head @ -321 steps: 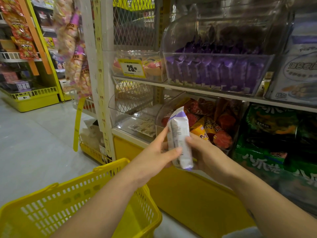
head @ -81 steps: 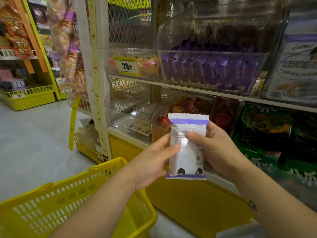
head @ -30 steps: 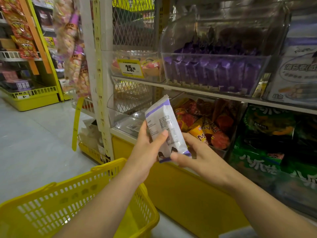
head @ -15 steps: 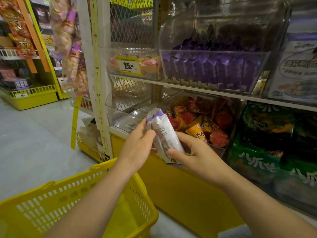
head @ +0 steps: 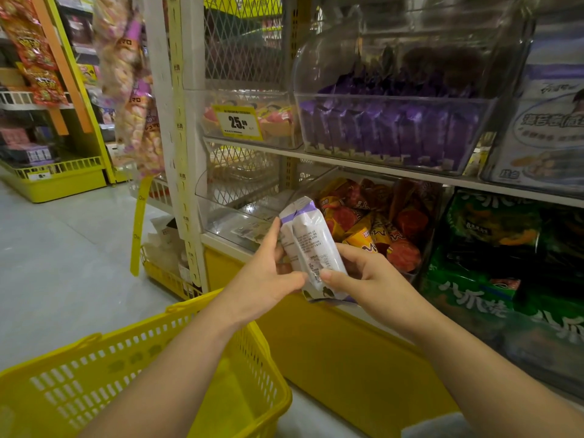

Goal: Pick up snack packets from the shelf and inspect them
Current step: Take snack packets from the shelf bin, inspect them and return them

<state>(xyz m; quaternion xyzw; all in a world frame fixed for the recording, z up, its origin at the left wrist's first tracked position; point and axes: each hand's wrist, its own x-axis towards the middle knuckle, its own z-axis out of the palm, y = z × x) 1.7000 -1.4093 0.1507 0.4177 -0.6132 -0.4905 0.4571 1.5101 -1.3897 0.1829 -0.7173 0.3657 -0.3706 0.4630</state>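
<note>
Gripping a creased, glossy packet (head: 313,245) in my left hand (head: 268,279) and right hand (head: 366,276), before the shelf (head: 379,168), beside the slotted basket (head: 205,303) rim.

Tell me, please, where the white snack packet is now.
The white snack packet is central in the head view, gripped by the left hand and right hand, in front of the bin of red packs and just past the yellow basket.

I identify this site as a retail shop, in the snack aisle. Indicators: a tiered shelf (head: 379,168) carrying clear bins (head: 392,98) of snack packets (head: 395,134), a yellow price tag (head: 238,121) (marked 25) at its left end, and a yellow shopping basket (head: 151,361).
</note>
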